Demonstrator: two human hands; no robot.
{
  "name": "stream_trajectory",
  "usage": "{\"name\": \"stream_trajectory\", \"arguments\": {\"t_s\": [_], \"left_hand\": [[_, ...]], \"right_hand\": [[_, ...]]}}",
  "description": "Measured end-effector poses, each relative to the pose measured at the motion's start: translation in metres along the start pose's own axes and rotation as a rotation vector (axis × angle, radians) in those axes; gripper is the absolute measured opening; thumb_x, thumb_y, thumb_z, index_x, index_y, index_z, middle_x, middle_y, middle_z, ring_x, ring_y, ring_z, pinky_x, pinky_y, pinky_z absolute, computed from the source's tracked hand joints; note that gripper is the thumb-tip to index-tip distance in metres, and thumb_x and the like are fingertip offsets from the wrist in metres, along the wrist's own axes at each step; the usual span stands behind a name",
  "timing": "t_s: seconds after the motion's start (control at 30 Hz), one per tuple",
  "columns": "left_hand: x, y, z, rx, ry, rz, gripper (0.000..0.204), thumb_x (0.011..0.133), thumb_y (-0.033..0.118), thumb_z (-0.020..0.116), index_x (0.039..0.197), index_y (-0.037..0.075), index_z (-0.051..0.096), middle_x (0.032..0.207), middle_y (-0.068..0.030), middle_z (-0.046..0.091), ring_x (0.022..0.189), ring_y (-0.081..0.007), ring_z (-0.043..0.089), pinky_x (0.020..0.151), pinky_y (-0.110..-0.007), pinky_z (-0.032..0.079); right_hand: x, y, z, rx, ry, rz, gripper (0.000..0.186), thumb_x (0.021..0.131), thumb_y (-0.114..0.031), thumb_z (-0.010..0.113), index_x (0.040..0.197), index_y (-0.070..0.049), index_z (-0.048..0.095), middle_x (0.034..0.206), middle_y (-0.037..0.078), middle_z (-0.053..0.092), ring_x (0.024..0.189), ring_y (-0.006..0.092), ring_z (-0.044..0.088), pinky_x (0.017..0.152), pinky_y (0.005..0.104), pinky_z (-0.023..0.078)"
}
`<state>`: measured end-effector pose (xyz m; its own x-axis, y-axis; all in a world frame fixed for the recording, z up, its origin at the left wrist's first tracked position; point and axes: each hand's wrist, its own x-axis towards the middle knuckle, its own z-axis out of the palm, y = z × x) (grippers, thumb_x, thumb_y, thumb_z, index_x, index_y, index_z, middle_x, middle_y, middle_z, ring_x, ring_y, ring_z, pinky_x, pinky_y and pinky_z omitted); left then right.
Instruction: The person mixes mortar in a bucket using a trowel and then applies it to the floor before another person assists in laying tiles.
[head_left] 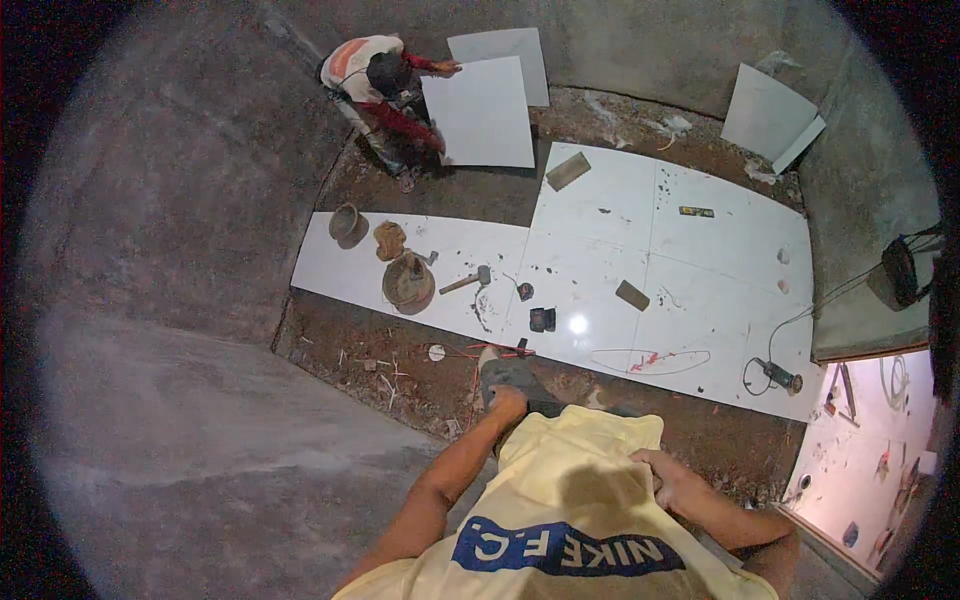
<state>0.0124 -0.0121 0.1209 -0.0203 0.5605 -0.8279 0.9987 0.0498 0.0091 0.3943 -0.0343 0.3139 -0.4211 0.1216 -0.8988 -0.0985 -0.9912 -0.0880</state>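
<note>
My left hand [508,402] rests on my leg in dark trousers [530,390], its fingers lying over the cloth and no tool in it. At my right side, my right hand [672,482] has its fingers curled at the edge of my yellow shirt [590,470], seemingly gripping it. Ahead are large white floor tiles [590,210]. On them lie a mallet [466,281], a dirty bucket [408,284], a second bucket [348,226], a brown cloth-like lump [390,239], a dark block [543,319] and a brown block [632,294].
At the far left a crouching person [375,90] holds a white tile [480,115] upright. Other tiles [770,115] lean at the back right. An angle grinder [780,376] with a cord lies near the doorway. Bare soil [370,370] with scraps borders the tiles.
</note>
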Motion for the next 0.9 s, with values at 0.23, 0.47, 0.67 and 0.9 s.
{"name": "stream_trajectory", "arguments": {"t_s": [0.23,0.47,0.67,0.9], "left_hand": [[0.006,-0.011,0.015,-0.42,0.153,-0.269,0.038,0.08,0.029,0.053,0.106,0.003,0.064,0.107,-0.0233,0.062,0.098,-0.0404,0.06,0.093,-0.065,0.031],[-0.021,0.001,-0.006,0.264,0.343,0.196,0.034,0.078,0.025,0.051,0.099,0.004,0.068,0.101,-0.0243,0.063,0.093,-0.04,0.061,0.078,-0.069,0.039],[-0.013,-0.004,-0.008,0.157,0.125,0.067,0.037,0.078,0.024,0.054,0.106,0.001,0.065,0.107,-0.0252,0.061,0.1,-0.0419,0.059,0.088,-0.069,0.033],[-0.006,-0.022,0.022,0.132,0.261,0.099,0.043,0.077,0.024,0.057,0.108,-0.005,0.062,0.109,-0.0239,0.061,0.101,-0.0427,0.059,0.091,-0.068,0.031]], "right_hand": [[-0.045,-0.029,0.057,0.107,0.022,0.192,0.022,0.079,-0.019,0.059,0.097,-0.007,0.059,0.087,0.01,0.066,0.076,0.0268,0.065,0.07,0.0503,0.054],[-0.035,-0.025,0.043,0.115,0.024,0.193,0.027,0.078,-0.024,0.061,0.099,-0.007,0.06,0.089,0.011,0.065,0.078,0.0281,0.064,0.072,0.0511,0.052],[-0.03,-0.013,0.019,-0.054,-0.019,0.028,0.026,0.082,-0.02,0.059,0.105,-0.009,0.059,0.099,0.011,0.064,0.086,0.0253,0.063,0.072,0.0472,0.053],[-0.065,-0.02,0.045,-0.434,-0.237,-0.34,0.024,0.084,-0.013,0.057,0.108,-0.01,0.058,0.103,0.01,0.062,0.091,0.0219,0.062,0.069,0.0366,0.054]]}}
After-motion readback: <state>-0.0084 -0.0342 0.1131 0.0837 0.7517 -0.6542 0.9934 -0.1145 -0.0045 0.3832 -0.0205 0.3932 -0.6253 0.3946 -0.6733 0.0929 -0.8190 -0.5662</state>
